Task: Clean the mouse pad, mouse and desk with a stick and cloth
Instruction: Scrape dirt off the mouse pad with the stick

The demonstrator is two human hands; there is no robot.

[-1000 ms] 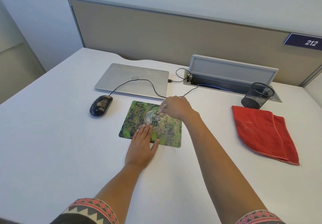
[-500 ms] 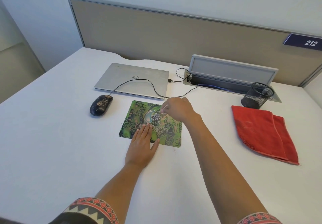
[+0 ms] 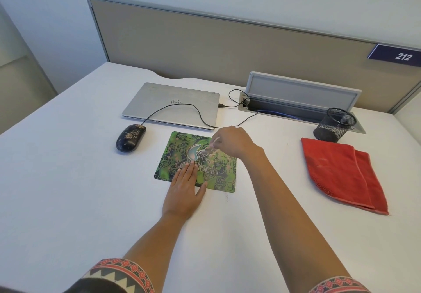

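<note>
White bench [image 3: 68, 190]: my left grip [image 3: 182, 192], fingers flat, pins the thin, probably floppy mouse pad [image 3: 177, 147] at its lower edge; my right grip [image 3: 232, 143] pinches the light stick [image 3: 213, 142].

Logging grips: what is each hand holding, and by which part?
The right hand pinches the stick partway along its shaft; the left hand holds nothing, pressing flat on the mouse pad.

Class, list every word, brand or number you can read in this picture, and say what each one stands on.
"212": blue sign on the partition.
"Dell": round logo on the closed laptop lid, upside down.
"Logitech": mouse pad, partly covered by the left hand.
Nothing else is readable.
</note>
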